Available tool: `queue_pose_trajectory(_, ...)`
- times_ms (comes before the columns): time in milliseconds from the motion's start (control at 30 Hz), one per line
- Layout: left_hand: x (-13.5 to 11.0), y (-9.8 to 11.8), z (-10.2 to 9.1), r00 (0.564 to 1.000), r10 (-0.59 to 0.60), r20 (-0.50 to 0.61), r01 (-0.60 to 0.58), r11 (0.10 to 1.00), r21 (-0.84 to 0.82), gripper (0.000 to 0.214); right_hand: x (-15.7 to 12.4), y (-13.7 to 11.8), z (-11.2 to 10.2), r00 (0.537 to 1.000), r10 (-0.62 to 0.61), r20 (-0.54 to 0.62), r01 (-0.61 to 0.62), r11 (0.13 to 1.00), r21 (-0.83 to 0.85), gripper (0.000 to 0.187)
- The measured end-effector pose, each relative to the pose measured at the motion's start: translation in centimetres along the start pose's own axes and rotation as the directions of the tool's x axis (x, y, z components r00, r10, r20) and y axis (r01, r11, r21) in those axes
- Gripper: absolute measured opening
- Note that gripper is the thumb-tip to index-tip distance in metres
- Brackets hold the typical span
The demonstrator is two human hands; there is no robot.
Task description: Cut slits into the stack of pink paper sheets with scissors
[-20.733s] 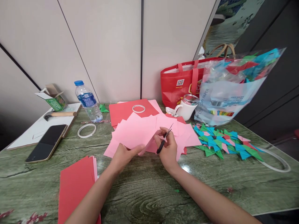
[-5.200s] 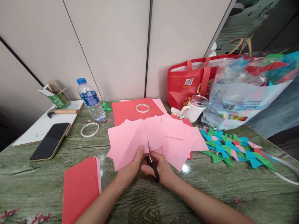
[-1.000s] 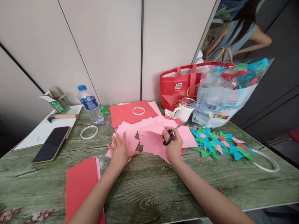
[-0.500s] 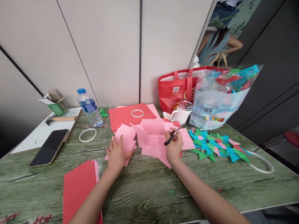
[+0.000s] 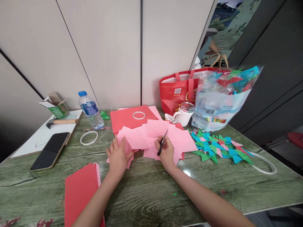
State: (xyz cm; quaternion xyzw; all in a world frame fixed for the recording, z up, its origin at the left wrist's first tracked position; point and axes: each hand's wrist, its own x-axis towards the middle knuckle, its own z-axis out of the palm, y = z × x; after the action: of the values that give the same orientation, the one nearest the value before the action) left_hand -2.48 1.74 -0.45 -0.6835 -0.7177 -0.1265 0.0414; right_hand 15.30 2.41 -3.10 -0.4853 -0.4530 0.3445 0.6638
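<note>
My right hand [image 5: 166, 152] is closed around a pair of scissors [image 5: 161, 147] with black handles, blades pointing up and away. Its fingers are over a spread of pink paper pieces [image 5: 183, 140]. My left hand [image 5: 117, 157] rests with fingers apart on the left part of the same pink paper, thumb stretched to the right. One pink piece [image 5: 136, 140] lies across the gap between the hands. Red paper [image 5: 180, 125] shows from under the pink pieces at the back right.
A red paper stack [image 5: 81, 192] lies front left. Behind the hands is red card [image 5: 123, 118] with a tape roll [image 5: 139, 115]. A bottle [image 5: 90, 110], phone [image 5: 50, 150] and hammer [image 5: 63, 121] stand left; a mug [image 5: 184, 115], bags [image 5: 220, 107] and folded paper triangles [image 5: 215, 146] right.
My right hand with the scissors has moved left, toward my left hand. A pink piece that stood raised in the middle now lies flatter, farther left. My left hand has barely moved.
</note>
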Motion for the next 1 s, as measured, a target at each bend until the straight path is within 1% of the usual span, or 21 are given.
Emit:
queue_pose_trajectory(200, -0.1, 0.1, 0.0, 1.000, 0.026, -0.004, -0.026, 1.000, 0.001, 0.055, 0.0, 0.2, 0.0, 1.000, 0.007, -0.006, -0.007, 1.000, 0.002, 0.023)
queue_pose_trajectory(433, -0.2, 0.3, -0.2, 1.000, 0.025, -0.011, -0.025, 1.000, 0.001, 0.056, 0.0, 0.4, -0.2, 1.000, 0.006, -0.012, -0.006, 1.000, 0.006, 0.023)
queue_pose_trajectory(500, -0.2, 0.3, -0.5, 0.999, 0.016, -0.038, -0.016, 1.000, 0.013, 0.054, 0.0, 0.4, -0.2, 1.000, 0.004, -0.011, -0.004, 1.000, 0.005, 0.024)
queue_pose_trajectory(600, -0.2, 0.2, -0.8, 0.993, -0.042, -0.109, 0.041, 0.999, -0.012, 0.054, -0.3, 0.1, -0.1, 1.000, -0.010, 0.015, 0.010, 1.000, -0.001, 0.023)
queue_pose_trajectory(633, -0.1, 0.1, -0.9, 0.989, -0.069, -0.127, 0.064, 0.997, -0.046, 0.054, -0.4, 0.0, 0.0, 0.999, -0.028, 0.040, 0.029, 0.999, -0.014, 0.022)
queue_pose_trajectory(700, 0.1, -0.2, -0.9, 0.981, -0.123, -0.148, 0.103, 0.985, -0.140, 0.054, -0.8, -0.1, 0.2, 0.987, -0.091, 0.134, 0.102, 0.991, -0.085, 0.022)
queue_pose_trajectory(767, 0.3, -0.5, -0.7, 0.974, -0.161, -0.161, 0.121, 0.965, -0.234, 0.053, -1.1, 0.0, 0.4, 0.955, -0.161, 0.249, 0.213, 0.957, -0.196, 0.025)
queue_pose_trajectory(833, 0.5, -0.9, -0.5, 0.968, -0.172, -0.181, 0.111, 0.946, -0.305, 0.050, -1.4, 0.3, 0.6, 0.916, -0.214, 0.338, 0.319, 0.902, -0.293, 0.029)
queue_pose_trajectory(933, 0.7, -1.0, -0.3, 0.965, -0.160, -0.210, 0.067, 0.917, -0.393, 0.046, -1.7, 0.7, 0.9, 0.877, -0.247, 0.412, 0.417, 0.818, -0.397, 0.032)
queue_pose_trajectory(1000, 0.8, -1.0, -0.2, 0.964, -0.161, -0.213, 0.053, 0.896, -0.441, 0.042, -1.7, 0.6, 1.0, 0.871, -0.240, 0.428, 0.443, 0.761, -0.474, 0.032)
